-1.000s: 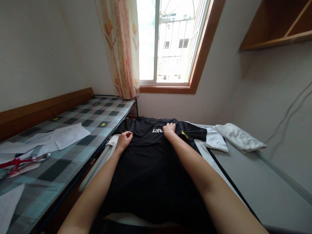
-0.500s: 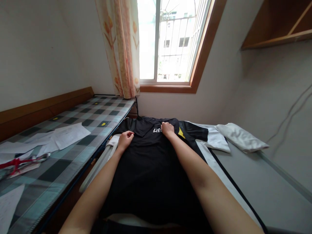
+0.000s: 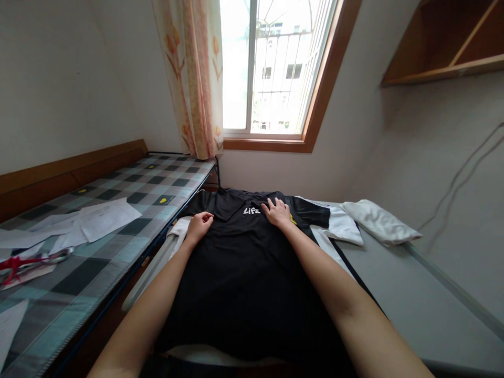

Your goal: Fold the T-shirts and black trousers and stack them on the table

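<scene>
A black T-shirt point(image 3: 236, 283) with white lettering and a yellow patch lies spread out, its collar at the far end. White cloth point(image 3: 344, 226) shows from under its right sleeve, and more white shows along the left edge. My left hand point(image 3: 200, 226) is closed at the shirt's left side below the sleeve, its fingertips pinched on the black fabric. My right hand point(image 3: 277, 212) lies on the chest beside the lettering, fingers spread, partly covering the yellow patch.
To the left is a bed with a checked mattress point(image 3: 122, 252), bearing papers point(image 3: 108, 218) and a red-handled item point(image 3: 16, 268). A folded white cloth point(image 3: 381, 223) rests at the right on the grey surface point(image 3: 417, 294). Behind are a curtain point(image 3: 192, 79) and window.
My right hand has opened from a closed grip on the chest and moved slightly right, fingers now spread. The lettering shows more fully. My left hand stays closed at the shirt's side.
</scene>
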Motion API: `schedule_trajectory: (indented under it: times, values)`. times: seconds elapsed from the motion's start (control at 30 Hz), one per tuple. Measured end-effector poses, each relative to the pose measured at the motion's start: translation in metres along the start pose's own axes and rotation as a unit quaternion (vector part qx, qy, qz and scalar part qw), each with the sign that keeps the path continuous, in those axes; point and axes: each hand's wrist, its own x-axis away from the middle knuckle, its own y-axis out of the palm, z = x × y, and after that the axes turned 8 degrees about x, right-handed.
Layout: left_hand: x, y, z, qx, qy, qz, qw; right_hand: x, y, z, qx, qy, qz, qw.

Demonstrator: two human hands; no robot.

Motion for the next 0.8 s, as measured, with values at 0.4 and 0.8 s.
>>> schedule_trajectory:
  times: [0.4, 0.8]
  values:
    - [0.003, -0.002, 0.003, -0.013, -0.001, -0.020, 1.000, 0.047, 0.003, 0.036, 0.016, -0.082, -0.101, 0.991]
    - [0.006, 0.000, 0.003, -0.084, -0.008, -0.054, 0.995, 0.061, -0.019, 0.065, -0.038, -0.012, -0.069, 0.997]
